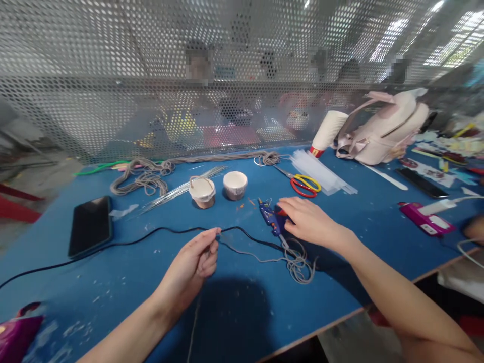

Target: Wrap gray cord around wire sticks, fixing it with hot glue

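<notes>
My left hand is closed in a pinch on a thin grey cord, low over the blue table. One end of the cord hangs below the hand; the other runs right to a loose tangle. My right hand is beside a blue hot glue gun lying on the table. Its fingers are apart around the gun's orange trigger; whether they touch it I cannot tell. Two small cups with whitish tops, a left cup with cord on its rim and a right cup, stand beyond my hands.
Scissors, clear plastic strips, stacked paper cups and a pale backpack lie toward the back right. Clear sticks, grey cord and a phone are left. A black cable crosses the table. Perforated metal stands behind.
</notes>
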A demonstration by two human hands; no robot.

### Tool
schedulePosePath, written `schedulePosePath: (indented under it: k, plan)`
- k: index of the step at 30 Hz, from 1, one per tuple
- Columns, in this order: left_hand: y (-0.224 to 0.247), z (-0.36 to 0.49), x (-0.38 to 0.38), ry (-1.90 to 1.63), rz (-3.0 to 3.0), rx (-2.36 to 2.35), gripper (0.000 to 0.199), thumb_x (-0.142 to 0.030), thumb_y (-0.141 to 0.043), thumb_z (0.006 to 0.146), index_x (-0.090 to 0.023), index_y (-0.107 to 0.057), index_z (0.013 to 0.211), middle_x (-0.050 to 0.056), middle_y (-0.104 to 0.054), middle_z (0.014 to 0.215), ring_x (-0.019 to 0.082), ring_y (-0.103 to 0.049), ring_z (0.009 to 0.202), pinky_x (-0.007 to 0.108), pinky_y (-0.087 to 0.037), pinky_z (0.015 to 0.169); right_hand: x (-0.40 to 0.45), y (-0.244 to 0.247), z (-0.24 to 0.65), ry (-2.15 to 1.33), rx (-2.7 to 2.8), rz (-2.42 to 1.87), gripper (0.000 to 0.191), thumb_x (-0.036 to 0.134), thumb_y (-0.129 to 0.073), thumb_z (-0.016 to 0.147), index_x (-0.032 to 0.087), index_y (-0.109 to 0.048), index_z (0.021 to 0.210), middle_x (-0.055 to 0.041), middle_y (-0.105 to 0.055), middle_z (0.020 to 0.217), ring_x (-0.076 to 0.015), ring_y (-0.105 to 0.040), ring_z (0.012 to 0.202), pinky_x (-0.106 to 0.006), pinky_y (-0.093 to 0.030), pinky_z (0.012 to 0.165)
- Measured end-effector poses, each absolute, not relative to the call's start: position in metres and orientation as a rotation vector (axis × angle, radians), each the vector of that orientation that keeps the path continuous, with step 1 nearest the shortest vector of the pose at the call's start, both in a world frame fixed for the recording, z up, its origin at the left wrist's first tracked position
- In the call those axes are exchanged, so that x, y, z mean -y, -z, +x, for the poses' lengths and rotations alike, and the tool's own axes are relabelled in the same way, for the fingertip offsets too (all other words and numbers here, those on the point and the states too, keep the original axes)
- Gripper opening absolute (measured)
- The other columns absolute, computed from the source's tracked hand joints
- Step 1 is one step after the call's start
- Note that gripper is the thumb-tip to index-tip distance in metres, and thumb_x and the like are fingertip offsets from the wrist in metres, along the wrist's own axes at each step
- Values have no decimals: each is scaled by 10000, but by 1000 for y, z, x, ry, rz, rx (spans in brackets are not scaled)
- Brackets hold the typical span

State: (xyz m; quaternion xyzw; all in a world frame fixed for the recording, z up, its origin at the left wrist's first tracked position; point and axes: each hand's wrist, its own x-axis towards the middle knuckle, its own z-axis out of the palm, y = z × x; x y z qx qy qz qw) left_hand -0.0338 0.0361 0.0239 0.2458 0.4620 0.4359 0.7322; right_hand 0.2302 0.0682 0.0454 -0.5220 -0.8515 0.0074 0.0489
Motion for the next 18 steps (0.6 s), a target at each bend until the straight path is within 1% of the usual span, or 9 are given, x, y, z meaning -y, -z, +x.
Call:
schedulePosePath:
  k: [2,4,8,10,12,15,18]
  plan:
    - [-24,-33,-37,-1000,528,-1030,141,-210,-612,768,-130,-608,885,-43,-464,602,9,-279,373,141,-153,326,-76,-34,236,-82,2702,-1672,410,75,-489,734,114,-565,1135,-170,-559,1213,-296,-536,1059,-427,-445,853]
    - [-25,-32,-38,-1042,497,-1047,170,-153,-605,733,-122,-606,900,-38,-473,615,9,-289,368,142,-156,323,-81,-25,237,-131,2748,-1677,428,61,-483,721,130,-563,1135,-156,-571,1173,-287,-546,1033,-400,-456,821]
    - [-24,-31,-40,-1072,445,-1020,270,-46,-565,650,-108,-608,910,-71,-386,542,21,-288,357,146,-152,319,-85,-19,238,-181,2646,-1608,396,89,-488,716,152,-572,1098,-122,-577,1076,-245,-583,925,-355,-463,777]
    - [-23,-31,-40,-1071,433,-1010,288,-26,-559,633,-97,-608,908,-71,-380,539,25,-297,364,151,-160,322,-85,-23,241,-258,2501,-1522,386,111,-491,716,154,-560,1093,-107,-566,1064,-223,-583,905,-345,-464,784]
    - [-23,-32,-40,-1074,433,-1005,285,-14,-568,627,-84,-609,900,-65,-397,547,27,-313,379,154,-180,331,-83,-29,243,-387,2306,-1412,360,143,-516,713,158,-552,1071,-89,-570,1028,-208,-580,886,-336,-469,780]
    - [-22,-32,-41,-1073,444,-1002,271,-20,-613,632,-74,-611,897,-58,-426,553,32,-349,408,156,-218,354,-75,-38,234,-681,2010,-1284,251,214,-554,738,174,-571,986,-61,-605,918,-190,-592,805,-318,-483,714]
    - [-21,-31,-41,-1079,445,-1058,244,-50,-666,617,-96,-600,848,-53,-461,537,45,-390,431,159,-265,380,-67,-40,213,-970,1779,-1253,173,262,-565,767,179,-610,912,-43,-638,844,-170,-604,738,-306,-482,677]
